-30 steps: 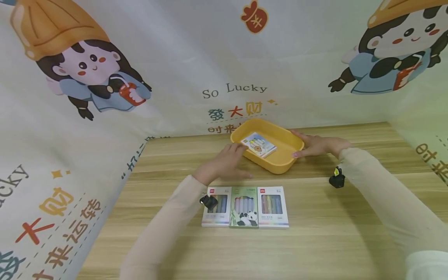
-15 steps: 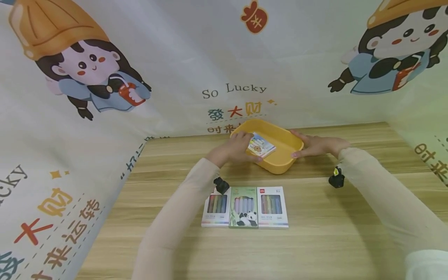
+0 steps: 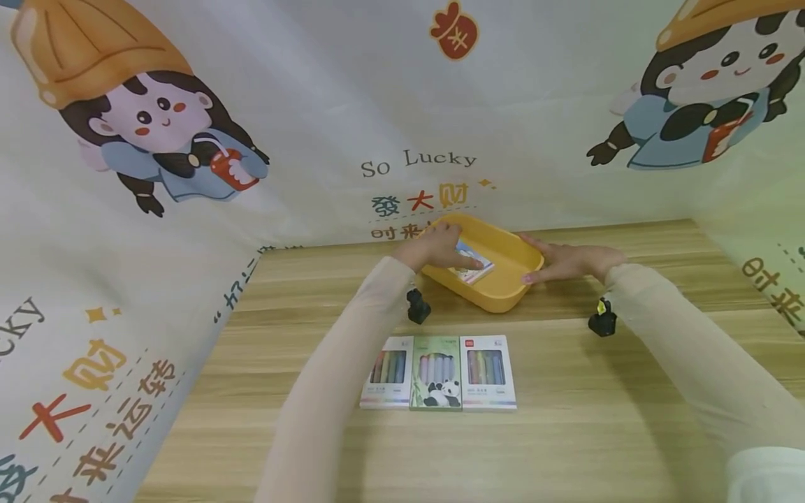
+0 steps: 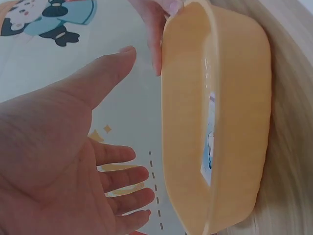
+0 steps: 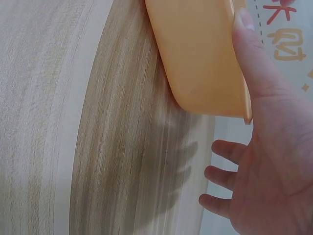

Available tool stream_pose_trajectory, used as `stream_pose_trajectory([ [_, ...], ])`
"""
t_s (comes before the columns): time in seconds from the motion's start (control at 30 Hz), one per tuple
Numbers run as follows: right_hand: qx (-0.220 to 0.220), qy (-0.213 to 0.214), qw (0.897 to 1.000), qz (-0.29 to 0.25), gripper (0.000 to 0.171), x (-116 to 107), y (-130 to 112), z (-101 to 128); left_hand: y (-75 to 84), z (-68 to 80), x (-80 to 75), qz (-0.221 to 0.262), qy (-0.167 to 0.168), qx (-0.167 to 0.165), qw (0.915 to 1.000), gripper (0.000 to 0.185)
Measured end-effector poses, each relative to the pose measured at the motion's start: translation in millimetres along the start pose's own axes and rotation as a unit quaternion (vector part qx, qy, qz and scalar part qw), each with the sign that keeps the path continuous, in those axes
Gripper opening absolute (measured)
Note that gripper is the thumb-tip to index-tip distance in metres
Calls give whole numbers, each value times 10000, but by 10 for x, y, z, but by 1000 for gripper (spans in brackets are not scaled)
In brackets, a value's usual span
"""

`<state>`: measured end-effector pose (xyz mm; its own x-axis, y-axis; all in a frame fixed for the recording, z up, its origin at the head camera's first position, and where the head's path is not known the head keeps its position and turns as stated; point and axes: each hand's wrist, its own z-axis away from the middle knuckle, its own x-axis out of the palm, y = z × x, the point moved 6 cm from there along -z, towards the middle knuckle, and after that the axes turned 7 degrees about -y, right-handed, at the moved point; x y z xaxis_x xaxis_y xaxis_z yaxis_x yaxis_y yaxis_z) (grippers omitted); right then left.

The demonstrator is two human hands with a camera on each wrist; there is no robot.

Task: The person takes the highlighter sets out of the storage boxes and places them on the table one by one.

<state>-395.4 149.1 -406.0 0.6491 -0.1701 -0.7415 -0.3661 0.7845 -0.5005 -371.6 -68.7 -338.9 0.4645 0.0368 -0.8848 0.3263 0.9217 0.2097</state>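
- Wooden table (image 3: 566,419) fills the lower view, backed by a pale cloth backdrop (image 3: 327,105) printed with cartoon children and the words "So Lucky".
- At the far middle of the table, just before the backdrop, stands a yellow tray (image 3: 503,293), a rounded oblong.
- Its long axis runs slantwise, from far left to near right in the head view, with the near right corner pointing toward the right sleeve.
- Inside it lies a small card pack (image 3: 473,269), flat on the tray floor toward the left end; the left wrist view shows it as a thin pale edge against the inner wall (image 4: 211,147).
- The left hand (image 3: 440,248) hovers over the tray's left end, above the pack, fingers straight and spread, gripping nothing; whether the fingertips touch the pack cannot be told.
- The right hand (image 3: 566,260) lies against the tray's right end, with the thumb (image 5: 252,54) pressed along the outer wall near the rim and the other fingers loosely extended beyond it, not wrapped round.
- Nearer the person, three boxes of coloured pens (image 3: 438,372) lie side by side, touching, well apart from the tray.
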Motion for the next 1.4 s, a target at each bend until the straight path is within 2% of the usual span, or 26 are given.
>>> stream_pose_trajectory([
  [0.17,40,-18,10000,3,111,-16,3,35,3,-124,-89,45,-359,-152,9992,99],
  [0.3,119,-73,9999,47,111,-27,-18,61,7,-220,-155,59,-637,-426,9970,95],
  [0.47,167,-110,9998,70,113,-16,33,39,-30,-340,-190,322,-900,-762,9925,95],
  [0.7,130,-147,9998,-34,115,9,88,-19,-110,-404,-184,607,-965,-1322,9846,95],
  [0.8,117,-171,9998,16,114,-1,47,-14,-105,-406,-180,714,-969,-1340,9836,96],
  [1.0,178,-240,9995,43,115,-6,-22,10,-65,-446,-151,623,-1007,-1351,9837,91],
  [1.2,207,-263,9994,-1,114,13,-18,8,-63,-571,-60,1074,-854,-1536,9786,87],
  [1.33,229,-268,9994,-9,113,1,-9,9,-69,-635,-38,978,-815,-1628,9784,87],
  [1.4,265,-266,9993,-17,113,-7,3,7,-48,-601,-37,1106,-809,-1784,9744,89],
])
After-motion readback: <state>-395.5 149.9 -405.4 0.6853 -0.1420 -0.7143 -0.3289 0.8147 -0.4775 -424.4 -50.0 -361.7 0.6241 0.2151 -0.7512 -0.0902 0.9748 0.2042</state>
